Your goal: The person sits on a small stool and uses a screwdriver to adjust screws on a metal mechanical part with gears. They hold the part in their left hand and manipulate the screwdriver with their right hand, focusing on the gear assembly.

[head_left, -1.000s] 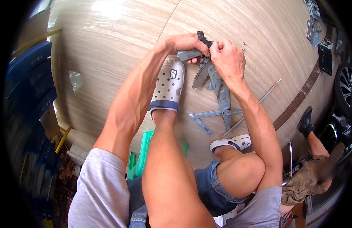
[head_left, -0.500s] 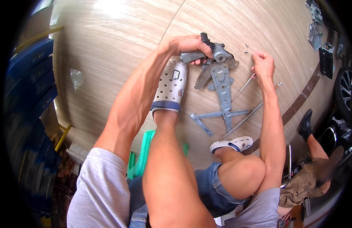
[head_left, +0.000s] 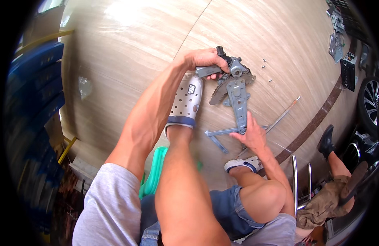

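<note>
A grey metal window regulator [head_left: 238,96] with a toothed quadrant and crossed arms lies on the floor. My left hand [head_left: 208,60] is closed round the motor [head_left: 208,71] at its upper end, thumb on top. My right hand [head_left: 254,133] is at the lower end of the main arm, with the thumb on one side and fingers on the other. A long thin metal bar [head_left: 283,112] runs out from behind the right hand. Several small screws [head_left: 270,80] lie to the right of the toothed quadrant.
My clog-shod feet [head_left: 185,96] flank the regulator. A green plastic stool [head_left: 153,174] is beneath me. Blue bins [head_left: 42,61] stand at left. At right are loose metal parts [head_left: 336,43], a car wheel [head_left: 371,96], chrome tubing [head_left: 295,184] and another person's leg [head_left: 336,162].
My right hand has moved down from beside the screws to the regulator's lower arm. The thin red-ended rod it held no longer shows. A third screw is now visible. My left hand keeps its grip.
</note>
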A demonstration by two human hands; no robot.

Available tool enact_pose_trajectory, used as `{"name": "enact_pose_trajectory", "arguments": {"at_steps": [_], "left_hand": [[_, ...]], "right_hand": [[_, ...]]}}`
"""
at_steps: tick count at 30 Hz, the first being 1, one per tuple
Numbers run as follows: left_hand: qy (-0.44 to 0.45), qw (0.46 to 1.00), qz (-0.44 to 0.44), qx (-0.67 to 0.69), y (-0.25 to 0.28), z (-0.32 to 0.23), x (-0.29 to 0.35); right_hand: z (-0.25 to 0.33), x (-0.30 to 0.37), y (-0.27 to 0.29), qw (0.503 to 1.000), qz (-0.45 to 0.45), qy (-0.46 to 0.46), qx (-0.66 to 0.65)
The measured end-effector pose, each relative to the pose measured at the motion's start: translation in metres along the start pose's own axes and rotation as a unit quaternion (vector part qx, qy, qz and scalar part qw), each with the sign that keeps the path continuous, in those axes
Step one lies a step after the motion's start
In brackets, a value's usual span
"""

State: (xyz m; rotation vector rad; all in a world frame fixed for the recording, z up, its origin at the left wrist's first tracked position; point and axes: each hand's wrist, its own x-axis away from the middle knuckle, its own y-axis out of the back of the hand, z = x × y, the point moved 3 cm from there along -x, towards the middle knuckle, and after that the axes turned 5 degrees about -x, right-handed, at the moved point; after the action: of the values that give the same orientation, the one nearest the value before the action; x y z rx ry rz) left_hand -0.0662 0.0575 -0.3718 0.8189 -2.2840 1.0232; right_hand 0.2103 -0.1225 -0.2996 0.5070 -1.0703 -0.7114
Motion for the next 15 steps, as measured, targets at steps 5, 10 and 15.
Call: {"name": "enact_pose_trajectory", "arguments": {"at_steps": [5, 10, 15], "left_hand": [[-0.006, 1.0, 0.001, -0.005, -0.001, -0.006, -0.004], [-0.004, 1.0, 0.003, 0.005, -0.009, -0.013, -0.009], [-0.094, 0.963, 0.046, 0.249, 0.018, 0.025, 0.0]], "right_hand": [[-0.01, -0.013, -0.013, 0.996, 0.015, -0.081, -0.029], [-0.019, -0.013, -0.007, 0.986, 0.027, -0.164, -0.019], [-0.004, -0.016, 0.015, 0.991, -0.038, -0.123, -0.028]]}}
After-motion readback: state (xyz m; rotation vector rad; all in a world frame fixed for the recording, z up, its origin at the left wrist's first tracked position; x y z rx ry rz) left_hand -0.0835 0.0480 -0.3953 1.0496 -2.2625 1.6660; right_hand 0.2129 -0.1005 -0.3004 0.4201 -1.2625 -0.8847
